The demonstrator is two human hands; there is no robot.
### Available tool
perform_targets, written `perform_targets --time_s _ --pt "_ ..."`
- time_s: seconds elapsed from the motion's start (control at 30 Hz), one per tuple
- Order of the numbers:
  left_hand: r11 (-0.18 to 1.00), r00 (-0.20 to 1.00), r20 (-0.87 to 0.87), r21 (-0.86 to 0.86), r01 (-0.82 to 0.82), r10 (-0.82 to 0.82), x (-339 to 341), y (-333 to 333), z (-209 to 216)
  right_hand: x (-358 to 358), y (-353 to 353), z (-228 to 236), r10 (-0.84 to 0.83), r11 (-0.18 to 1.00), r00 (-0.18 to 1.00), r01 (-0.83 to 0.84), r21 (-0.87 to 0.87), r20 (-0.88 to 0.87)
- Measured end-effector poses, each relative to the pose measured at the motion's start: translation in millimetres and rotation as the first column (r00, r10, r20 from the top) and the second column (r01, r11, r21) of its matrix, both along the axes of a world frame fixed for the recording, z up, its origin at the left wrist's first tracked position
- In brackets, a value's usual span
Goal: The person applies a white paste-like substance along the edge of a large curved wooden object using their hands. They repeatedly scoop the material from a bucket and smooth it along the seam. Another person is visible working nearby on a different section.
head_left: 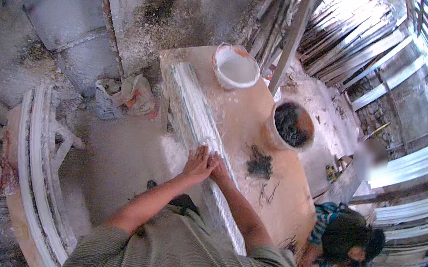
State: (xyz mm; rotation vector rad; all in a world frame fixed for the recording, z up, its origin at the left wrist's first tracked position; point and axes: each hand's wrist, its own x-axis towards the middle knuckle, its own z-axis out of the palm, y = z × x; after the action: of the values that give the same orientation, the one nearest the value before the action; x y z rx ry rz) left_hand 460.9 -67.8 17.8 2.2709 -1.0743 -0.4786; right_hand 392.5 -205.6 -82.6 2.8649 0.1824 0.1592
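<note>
A long white ribbed plaster moulding [196, 101] lies along the left edge of a brown work table [244, 110], running away from me. My left hand [199, 165] and my right hand [216, 165] are side by side on it, almost touching, about halfway along. The fingers of both are bent down and look closed at the moulding's surface. Whatever lies beneath them is hidden by the hands and blur. A patch of wet white plaster [211, 144] shows just beyond my fingertips.
On the table stand a white-coated basin [236, 69] and a bucket [291, 126] with dark contents; a clump of dark fibres [260, 163] lies nearby. Finished white mouldings [37, 180] lean at left by sacks [127, 95]. A person in a dark vest [343, 237] bends at the table's right.
</note>
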Motion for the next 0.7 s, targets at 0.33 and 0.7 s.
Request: perform_targets --time_s 0.33,0.7 --pt "0.992 0.959 0.278 0.124 0.021 -0.055 233.1 -2.4 -61.8 274.8 -13.0 16.0 -0.091 0.91 0.963 0.184 0.372 -0.255" --pt "0.979 0.959 -0.198 0.027 -0.201 0.202 453.7 -15.3 -31.9 532.9 -38.2 35.1 -0.091 0.685 0.98 0.191 0.703 -0.177"
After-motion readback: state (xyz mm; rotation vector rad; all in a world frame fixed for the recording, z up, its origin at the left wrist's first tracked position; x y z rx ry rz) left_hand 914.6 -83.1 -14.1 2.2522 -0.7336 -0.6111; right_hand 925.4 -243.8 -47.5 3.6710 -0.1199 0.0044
